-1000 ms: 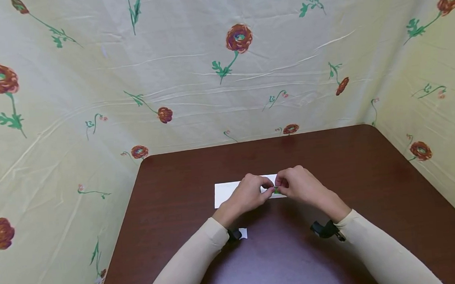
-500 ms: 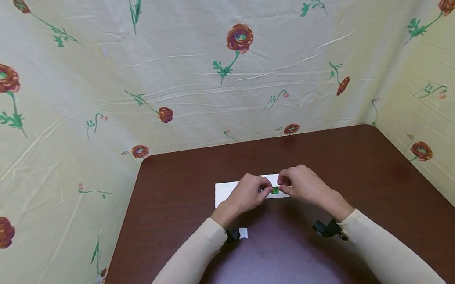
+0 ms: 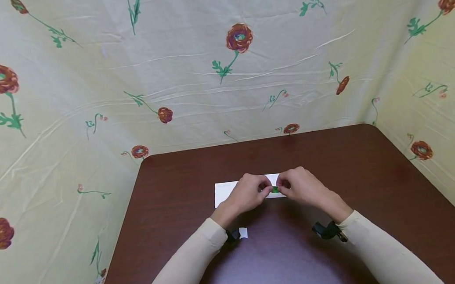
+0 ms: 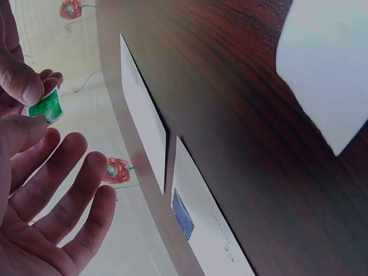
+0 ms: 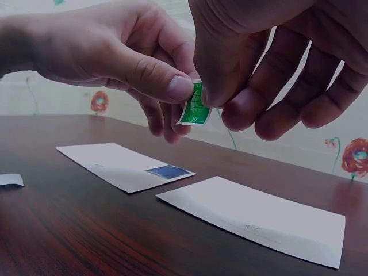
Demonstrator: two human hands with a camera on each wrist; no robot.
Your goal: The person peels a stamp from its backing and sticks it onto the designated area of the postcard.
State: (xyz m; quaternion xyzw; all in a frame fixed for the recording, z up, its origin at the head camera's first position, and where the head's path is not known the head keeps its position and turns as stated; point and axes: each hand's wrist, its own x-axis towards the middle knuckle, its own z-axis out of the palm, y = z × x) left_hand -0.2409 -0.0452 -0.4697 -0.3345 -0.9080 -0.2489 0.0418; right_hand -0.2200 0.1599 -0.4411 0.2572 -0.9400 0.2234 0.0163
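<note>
A small green postage stamp (image 3: 275, 189) is held up between my two hands, above the envelopes. My left hand (image 3: 247, 193) pinches one edge of it with thumb and forefinger; its other fingers are spread in the left wrist view. My right hand (image 3: 303, 187) pinches the opposite edge. Seen from the right wrist, the stamp (image 5: 196, 106) is slightly curved, green with a white border. Below lie two white envelopes: one (image 5: 109, 161) bears a dark blue stamp (image 5: 168, 171), while the other (image 5: 276, 213) shows only faint print. The hands partly hide both in the head view.
A small piece of white paper (image 3: 243, 233) lies on the brown table (image 3: 283, 261) near my left wrist, and looms large as white paper (image 4: 328, 69) in the left wrist view. A flowered curtain (image 3: 191, 74) surrounds the table's back and sides.
Half a second ago the right fingers stood slightly apart from the green stamp, leaving more of it visible. They have since moved left onto its edge. The left hand has barely moved.
</note>
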